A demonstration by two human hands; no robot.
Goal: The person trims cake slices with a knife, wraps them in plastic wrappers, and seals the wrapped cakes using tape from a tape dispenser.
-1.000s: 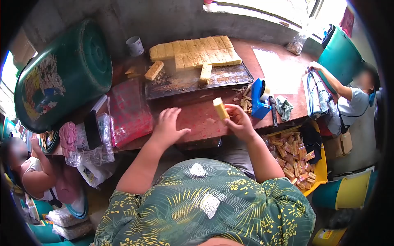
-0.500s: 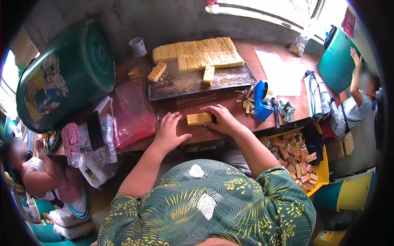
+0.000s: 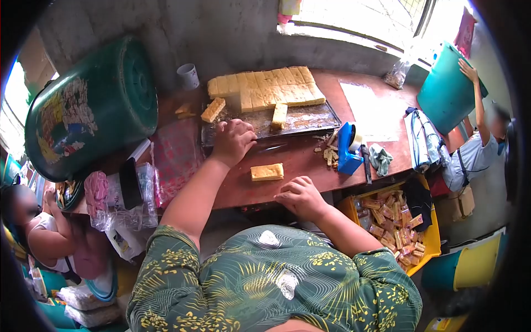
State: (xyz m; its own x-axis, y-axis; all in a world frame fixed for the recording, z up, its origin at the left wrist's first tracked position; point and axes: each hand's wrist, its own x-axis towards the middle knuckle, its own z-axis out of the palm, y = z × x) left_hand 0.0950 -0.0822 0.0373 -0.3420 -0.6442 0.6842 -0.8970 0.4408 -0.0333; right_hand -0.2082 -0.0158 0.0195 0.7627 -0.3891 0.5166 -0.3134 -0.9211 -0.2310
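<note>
A rectangular yellow cake bar (image 3: 267, 172) lies by itself on the brown table, apart from both hands. My left hand (image 3: 234, 143) is raised beyond it, close to the front edge of the tray. Its fingers are curled in, and a faint glint beside them is too thin to identify. My right hand (image 3: 301, 197) hovers at the table's near edge, just right of the bar, fingers bent together with nothing visible in them. On the dark baking tray (image 3: 249, 118) rests a slab of cut cake (image 3: 271, 88). Two loose bars, one cake bar (image 3: 213, 110) and another cake bar (image 3: 279, 116), lie apart from it.
A blue tape dispenser (image 3: 350, 149) and a cloth (image 3: 380, 159) stand right. Below them, a yellow crate (image 3: 434, 243) holds wrapped bars. Clear plastic with pink marks (image 3: 177, 160) and a large green drum (image 3: 94, 110) are left. People work at both sides.
My right hand has let go of the cake bar and drawn back toward me. My left hand has moved away from me toward the tray, its fingers now curled. The bar stays on the table.
</note>
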